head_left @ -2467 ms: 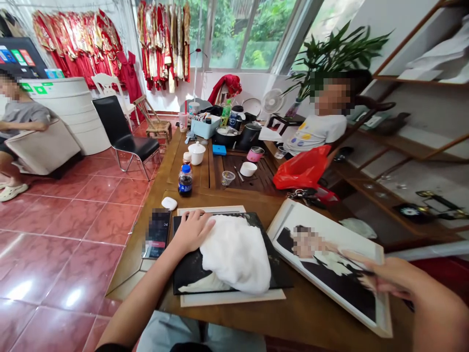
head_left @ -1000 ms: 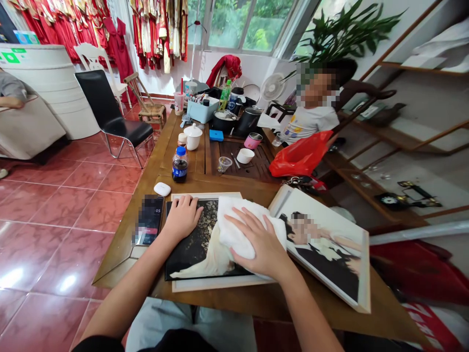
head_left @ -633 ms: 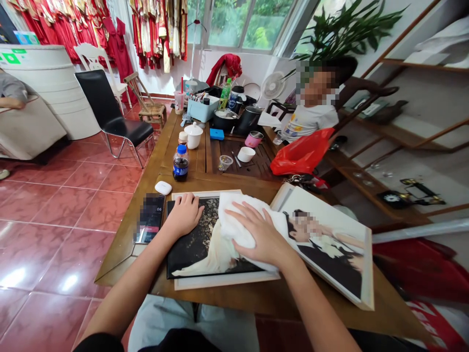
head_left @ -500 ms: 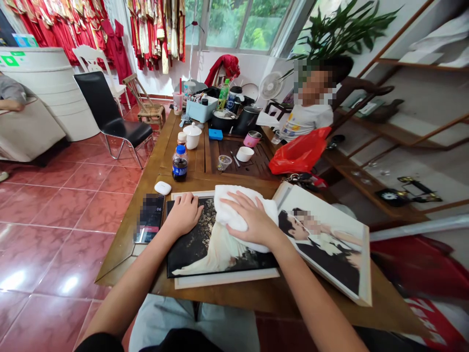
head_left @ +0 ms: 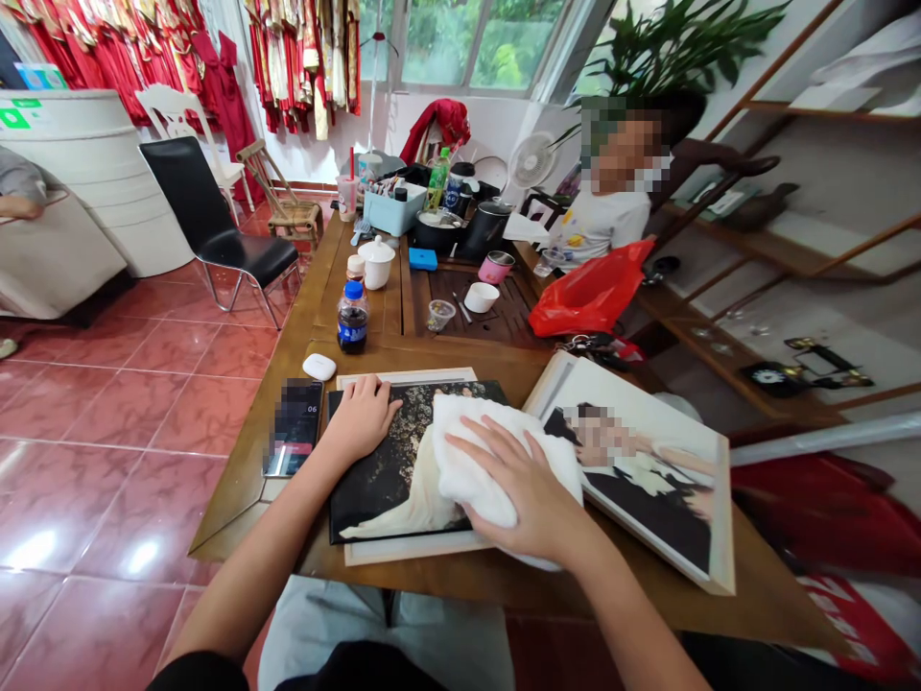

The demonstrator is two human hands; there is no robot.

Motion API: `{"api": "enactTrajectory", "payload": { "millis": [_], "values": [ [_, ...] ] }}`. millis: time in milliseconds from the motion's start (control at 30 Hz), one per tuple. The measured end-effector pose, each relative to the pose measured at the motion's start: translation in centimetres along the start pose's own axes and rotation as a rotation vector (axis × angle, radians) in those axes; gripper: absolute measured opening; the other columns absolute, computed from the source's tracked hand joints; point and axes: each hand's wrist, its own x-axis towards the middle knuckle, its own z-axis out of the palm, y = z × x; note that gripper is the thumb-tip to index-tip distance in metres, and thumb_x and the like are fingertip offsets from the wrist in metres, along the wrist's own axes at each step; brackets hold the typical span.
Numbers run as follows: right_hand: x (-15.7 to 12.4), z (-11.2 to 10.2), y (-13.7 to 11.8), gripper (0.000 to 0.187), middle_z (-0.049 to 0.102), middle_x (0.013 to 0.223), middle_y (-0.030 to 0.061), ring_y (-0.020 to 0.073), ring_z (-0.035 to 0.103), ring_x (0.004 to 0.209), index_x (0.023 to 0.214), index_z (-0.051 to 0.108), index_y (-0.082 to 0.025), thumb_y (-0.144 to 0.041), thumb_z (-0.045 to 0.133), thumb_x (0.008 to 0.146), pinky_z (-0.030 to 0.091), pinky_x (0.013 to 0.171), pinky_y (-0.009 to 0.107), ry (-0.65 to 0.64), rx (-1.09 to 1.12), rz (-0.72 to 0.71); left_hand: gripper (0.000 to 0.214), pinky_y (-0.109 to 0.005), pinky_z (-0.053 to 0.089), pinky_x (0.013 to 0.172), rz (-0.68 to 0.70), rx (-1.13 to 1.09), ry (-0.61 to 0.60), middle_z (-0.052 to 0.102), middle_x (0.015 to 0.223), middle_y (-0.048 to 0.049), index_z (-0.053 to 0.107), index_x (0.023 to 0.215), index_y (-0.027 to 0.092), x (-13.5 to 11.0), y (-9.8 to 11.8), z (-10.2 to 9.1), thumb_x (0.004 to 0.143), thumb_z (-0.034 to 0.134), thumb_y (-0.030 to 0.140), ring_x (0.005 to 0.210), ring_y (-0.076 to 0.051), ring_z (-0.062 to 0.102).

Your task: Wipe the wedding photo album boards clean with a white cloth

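A dark photo panel point(head_left: 378, 485) showing a pale flowing gown lies on top of a light-edged frame point(head_left: 417, 552), which shows along the front and back. On the panel's upper left part my left hand point(head_left: 366, 417) rests with its fingers laid out, holding nothing. My right hand point(head_left: 532, 499) spreads over a folded white towel point(head_left: 460, 437), with the thumb on its near side, and presses it on the panel's right part. The towel hides that end of the panel and hangs past its front edge. A framed couple photo point(head_left: 648, 480) leans at an angle just right of the towel.
Left of the panel lie a phone point(head_left: 296, 427) and a white earbud case point(head_left: 318, 367). Beyond them stand a blue-capped bottle point(head_left: 352, 321) and a lidded white cup point(head_left: 376, 264). A red plastic bag point(head_left: 594, 293) sits at the back right, near a seated person point(head_left: 604, 226).
My right hand has moved right and toward me with the towel, uncovering more of the panel's top edge. My left hand stays in place.
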Motion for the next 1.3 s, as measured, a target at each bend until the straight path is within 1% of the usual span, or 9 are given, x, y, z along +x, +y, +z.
{"api": "enactTrajectory", "payload": {
  "millis": [200, 300, 433, 567, 667, 767, 1067, 1167, 1300],
  "values": [
    [6.3, -0.9, 1.8, 0.072, 0.038, 0.163, 0.0107, 0.0395, 0.028, 0.151, 0.149, 0.049, -0.027, -0.039, 0.061, 0.079, 0.021, 0.115, 0.073, -0.024, 0.012, 0.044, 0.038, -0.045, 0.043, 0.102, -0.004, 0.008, -0.031, 0.06, 0.118, -0.017, 0.059, 0.12, 0.012, 0.0, 0.1, -0.4, 0.107, 0.036, 0.038, 0.116, -0.03, 0.055],
    [7.5, -0.9, 1.9, 0.073, 0.04, 0.162, 0.01, 0.0386, 0.029, 0.151, 0.148, 0.051, -0.027, -0.038, 0.062, 0.077, 0.021, 0.115, 0.071, -0.006, 0.019, 0.018, 0.037, -0.044, 0.043, 0.102, -0.006, 0.01, -0.009, 0.06, 0.118, -0.0158, 0.059, 0.12, 0.014, 0.0, 0.1, -0.3, 0.107, 0.035, 0.039, 0.115, -0.029, 0.056],
    [5.6, -0.5, 0.8, 0.075, 0.04, 0.162, 0.0103, 0.0403, 0.03, 0.15, 0.149, 0.051, -0.029, -0.036, 0.063, 0.075, 0.018, 0.116, 0.072, 0.004, 0.037, -0.023, 0.037, -0.043, 0.043, 0.102, -0.021, 0.023, 0.01, 0.06, 0.119, -0.0141, 0.059, 0.12, 0.016, -0.1, 0.1, -0.1, 0.107, 0.035, 0.041, 0.115, -0.028, 0.056],
    [1.9, -0.2, -1.1, 0.085, 0.035, 0.165, 0.0089, 0.0419, 0.028, 0.15, 0.153, 0.045, -0.031, -0.035, 0.063, 0.07, 0.014, 0.116, 0.073, -0.052, 0.047, -0.091, 0.036, -0.044, 0.043, 0.102, -0.022, 0.015, 0.013, 0.061, 0.119, -0.0147, 0.059, 0.12, 0.017, 0.0, 0.2, -0.2, 0.107, 0.036, 0.04, 0.116, -0.029, 0.056],
    [0.6, -0.3, -2.0, 0.09, 0.033, 0.166, 0.0075, 0.0428, 0.027, 0.151, 0.154, 0.043, -0.032, -0.034, 0.063, 0.066, 0.012, 0.116, 0.073, -0.096, 0.049, -0.122, 0.035, -0.044, 0.043, 0.102, -0.009, 0.02, 0.0, 0.061, 0.119, -0.0146, 0.059, 0.121, 0.016, 0.0, 0.2, -0.3, 0.107, 0.036, 0.038, 0.117, -0.029, 0.056],
    [1.3, -0.5, -1.9, 0.088, 0.034, 0.165, 0.0073, 0.043, 0.027, 0.15, 0.153, 0.046, -0.033, -0.035, 0.064, 0.067, 0.013, 0.116, 0.074, -0.122, 0.046, -0.113, 0.035, -0.044, 0.043, 0.103, -0.013, 0.021, -0.013, 0.061, 0.119, -0.0157, 0.059, 0.121, 0.014, 0.0, 0.2, -0.3, 0.107, 0.037, 0.037, 0.118, -0.03, 0.055],
    [7.9, -0.9, 0.1, 0.074, 0.039, 0.163, 0.0091, 0.038, 0.029, 0.151, 0.148, 0.052, -0.03, -0.037, 0.065, 0.075, 0.019, 0.117, 0.068, -0.046, 0.001, -0.047, 0.035, -0.044, 0.044, 0.102, -0.011, 0.038, -0.04, 0.061, 0.119, -0.0163, 0.06, 0.12, 0.013, -0.1, 0.3, -0.7, 0.107, 0.038, 0.036, 0.118, -0.03, 0.056],
    [7.3, -0.7, -0.3, 0.075, 0.037, 0.164, 0.0078, 0.0386, 0.027, 0.151, 0.15, 0.051, -0.031, -0.037, 0.064, 0.076, 0.017, 0.117, 0.069, -0.049, 0.007, -0.041, 0.036, -0.045, 0.043, 0.103, -0.034, 0.052, -0.046, 0.06, 0.122, -0.0164, 0.06, 0.121, 0.013, -0.1, 0.5, -0.7, 0.107, 0.037, 0.037, 0.119, -0.031, 0.055],
    [4.0, -0.4, -2.3, 0.083, 0.032, 0.166, 0.0075, 0.0418, 0.024, 0.152, 0.153, 0.047, -0.032, -0.037, 0.065, 0.072, 0.011, 0.116, 0.074, -0.102, 0.035, -0.077, 0.035, -0.044, 0.042, 0.102, -0.063, 0.049, -0.052, 0.06, 0.122, -0.0159, 0.058, 0.124, 0.013, -0.1, 0.6, -0.5, 0.107, 0.032, 0.028, 0.118, -0.029, 0.056]
  ]
}}
